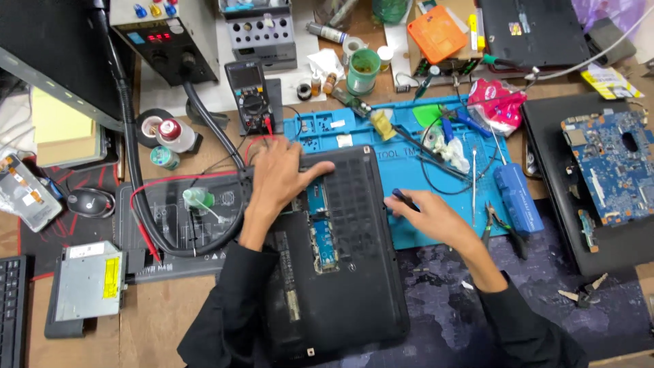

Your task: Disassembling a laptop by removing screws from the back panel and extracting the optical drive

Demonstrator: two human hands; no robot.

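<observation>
A black laptop lies upside down in front of me with a cover panel off, showing a blue circuit strip inside. My left hand rests flat on the laptop's upper left corner, fingers spread, one finger stretched along the top edge. My right hand sits at the laptop's right edge and grips a small dark blue tool, its tip pointing at the case. Both sleeves are black.
A blue work mat lies under the laptop, with tweezers, a blue screwdriver case and cables. A multimeter with red leads, a black base cover, an optical drive and a bare motherboard surround it.
</observation>
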